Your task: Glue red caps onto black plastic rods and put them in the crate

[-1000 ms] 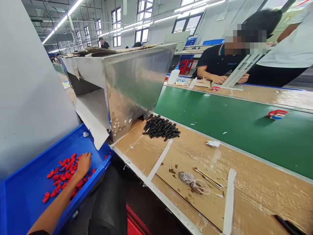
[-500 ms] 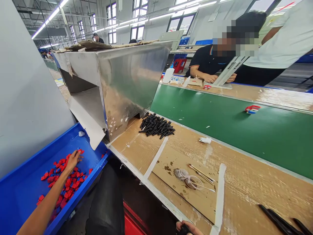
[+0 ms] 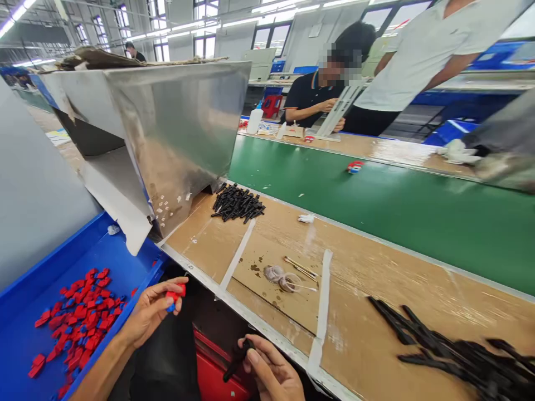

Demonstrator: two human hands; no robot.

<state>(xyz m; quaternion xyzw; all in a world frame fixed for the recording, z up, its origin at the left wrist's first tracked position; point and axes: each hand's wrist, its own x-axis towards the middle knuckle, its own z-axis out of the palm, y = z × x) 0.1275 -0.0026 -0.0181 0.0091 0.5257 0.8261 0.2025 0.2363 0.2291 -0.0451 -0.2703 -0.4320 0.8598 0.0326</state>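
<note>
Between the thumb and fingers of my left hand (image 3: 152, 309) is a small red and blue plastic piece (image 3: 176, 293), held above my lap at the edge of the blue bin (image 3: 137, 273). Many like pieces (image 3: 86, 314) lie heaped in that bin. My right hand (image 3: 271, 365), low in front of the table edge, pinches a short black plastic rod (image 3: 237, 359) that slants downward. The two hands are apart, and so are the two parts.
On the cardboard-covered table lie a pile of black parts (image 3: 237, 201), cotton swabs (image 3: 301, 267), a small clear ring-shaped dish (image 3: 288, 282) and long black parts (image 3: 460, 351). A metal hood (image 3: 184, 122) stands left. Beyond runs a green belt (image 3: 292, 172); a person (image 3: 309, 97) works across it.
My left hand has come out of the bin to the right, now holding a red and blue piece. My right hand has risen into view with the black rod. The view has swung right.
</note>
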